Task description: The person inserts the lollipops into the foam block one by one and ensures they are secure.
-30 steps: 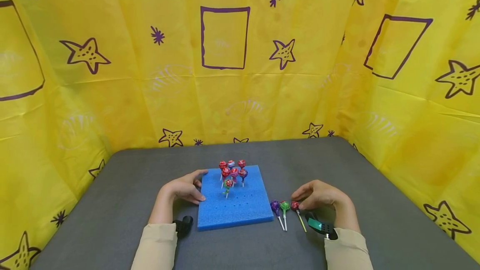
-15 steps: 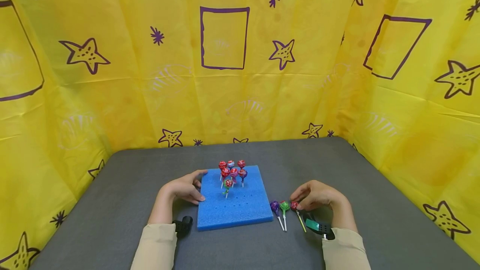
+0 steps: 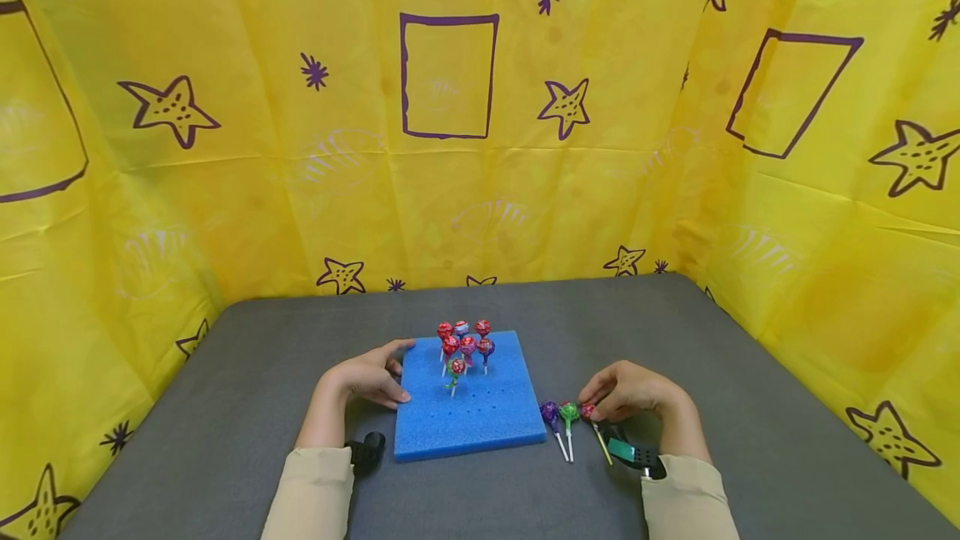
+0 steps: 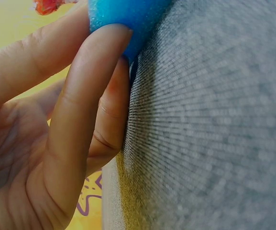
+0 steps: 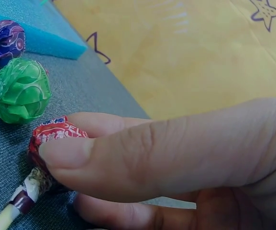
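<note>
My left hand (image 3: 369,376) holds the left edge of a blue foam board (image 3: 480,432); in the left wrist view its thumb lies against the blue foam (image 4: 128,14), with other fingers bent at the same edge. Several wrapped lollipops stand upright in the board, among them a red-and-green lollipop (image 3: 457,367) nearest me. On the right, my right hand (image 3: 633,390) pinches the wrapped head of a red lollipop (image 5: 56,130) between thumb and fingers. Its yellowish stick (image 3: 603,444) slants toward me. Beside it lie a green lollipop (image 3: 570,412) and a purple lollipop (image 3: 551,412).
Small holes (image 3: 468,411) dot the board's near half. The board and the loose lollipops are on a dark grey tabletop (image 3: 300,323). A yellow curtain (image 3: 450,207) with purple stars surrounds the table's back and sides.
My right hand has shifted slightly left, its fingers settling on the red lollipop's head. The left hand and the board keep their places.
</note>
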The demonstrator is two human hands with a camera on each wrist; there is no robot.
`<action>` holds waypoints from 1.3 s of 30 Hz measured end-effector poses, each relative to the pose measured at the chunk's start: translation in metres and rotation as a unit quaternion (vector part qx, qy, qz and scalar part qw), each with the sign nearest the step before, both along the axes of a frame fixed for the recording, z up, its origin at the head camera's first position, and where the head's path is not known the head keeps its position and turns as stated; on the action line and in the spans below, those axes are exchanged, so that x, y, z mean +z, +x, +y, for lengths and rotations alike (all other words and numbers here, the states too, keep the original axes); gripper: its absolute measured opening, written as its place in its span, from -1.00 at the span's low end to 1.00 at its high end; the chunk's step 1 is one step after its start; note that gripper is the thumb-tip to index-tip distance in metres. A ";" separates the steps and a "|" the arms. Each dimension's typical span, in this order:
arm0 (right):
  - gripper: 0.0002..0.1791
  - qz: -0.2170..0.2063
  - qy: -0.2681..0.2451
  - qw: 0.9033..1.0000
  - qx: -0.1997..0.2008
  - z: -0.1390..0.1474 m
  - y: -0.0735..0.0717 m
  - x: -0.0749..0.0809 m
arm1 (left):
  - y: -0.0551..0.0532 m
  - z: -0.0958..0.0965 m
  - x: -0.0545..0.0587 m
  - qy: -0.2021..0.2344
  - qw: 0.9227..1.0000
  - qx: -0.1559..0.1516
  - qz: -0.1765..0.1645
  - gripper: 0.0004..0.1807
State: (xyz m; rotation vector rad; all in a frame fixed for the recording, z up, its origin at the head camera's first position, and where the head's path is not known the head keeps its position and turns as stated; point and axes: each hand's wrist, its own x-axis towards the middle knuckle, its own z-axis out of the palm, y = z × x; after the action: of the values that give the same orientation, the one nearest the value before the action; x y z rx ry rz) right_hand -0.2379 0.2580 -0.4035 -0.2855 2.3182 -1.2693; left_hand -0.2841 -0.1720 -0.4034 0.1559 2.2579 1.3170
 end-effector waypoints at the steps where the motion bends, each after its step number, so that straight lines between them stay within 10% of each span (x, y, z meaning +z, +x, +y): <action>1: -0.65 0.000 0.001 1.000 0.000 0.000 0.000 0.000 | 0.000 0.000 0.000 0.000 1.000 0.000 0.000 0.07; 39: -0.54 0.112 -0.066 0.990 -0.048 0.017 0.001 0.011 | 0.000 0.000 0.000 -0.005 1.000 0.001 -0.003 0.07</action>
State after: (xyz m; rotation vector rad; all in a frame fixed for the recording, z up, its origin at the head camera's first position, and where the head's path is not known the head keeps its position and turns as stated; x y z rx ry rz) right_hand -0.2370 0.2752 -0.3920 -0.3822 2.4649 -1.5095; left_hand -0.2844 -0.1719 -0.4030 0.1445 2.2601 1.3052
